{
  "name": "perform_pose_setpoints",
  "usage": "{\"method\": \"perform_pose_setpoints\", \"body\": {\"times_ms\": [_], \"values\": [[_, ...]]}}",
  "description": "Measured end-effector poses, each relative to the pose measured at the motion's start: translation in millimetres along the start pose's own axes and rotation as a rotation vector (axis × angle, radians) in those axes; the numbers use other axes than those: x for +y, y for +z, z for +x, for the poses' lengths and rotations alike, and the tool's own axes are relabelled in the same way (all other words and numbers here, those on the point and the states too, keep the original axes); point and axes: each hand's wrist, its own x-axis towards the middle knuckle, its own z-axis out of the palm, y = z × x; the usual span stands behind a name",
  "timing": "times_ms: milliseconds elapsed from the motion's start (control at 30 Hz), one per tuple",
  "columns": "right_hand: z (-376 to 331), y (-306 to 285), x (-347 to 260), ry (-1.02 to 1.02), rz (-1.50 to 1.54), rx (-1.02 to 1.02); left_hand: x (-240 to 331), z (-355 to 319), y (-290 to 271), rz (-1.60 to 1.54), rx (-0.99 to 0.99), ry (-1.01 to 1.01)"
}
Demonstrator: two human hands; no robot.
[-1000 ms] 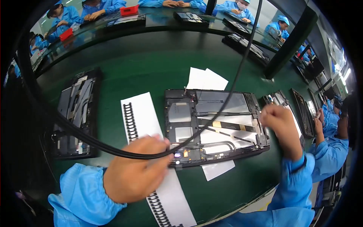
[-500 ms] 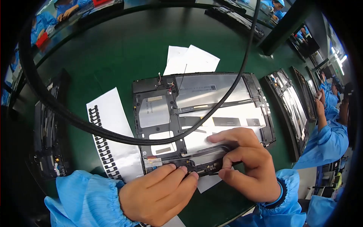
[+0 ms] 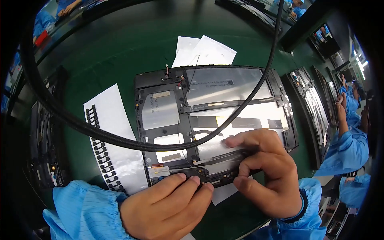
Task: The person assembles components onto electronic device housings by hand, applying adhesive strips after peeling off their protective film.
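Observation:
An opened tablet back frame, black with silvery shielding and thin cables, lies flat on the green table in front of me. My left hand rests at its near edge, fingertips pressing on a narrow black part along the bottom. My right hand pinches the same black strip from the right, thumb below and fingers on top. Both sleeves are light blue.
A thick black braided cable loops across the view above the tablet. A white sheet with rows of small black pads lies to the left, white papers beyond. More opened tablets sit right; another person in blue works there.
My right hand came from the tablet's right edge to its near edge and now grips the black strip. My left hand shifted right along that edge. The view moved closer.

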Motion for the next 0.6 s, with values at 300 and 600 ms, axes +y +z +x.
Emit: {"method": "perform_pose_setpoints", "body": {"times_ms": [300,600], "values": [[-1,1,0,0.005,0.005,0.02,-1,9,5,0.016,0.029,0.046],[-4,-12,7,0.016,0.052,0.077,0,7,6,0.102,-0.052,0.076]]}}
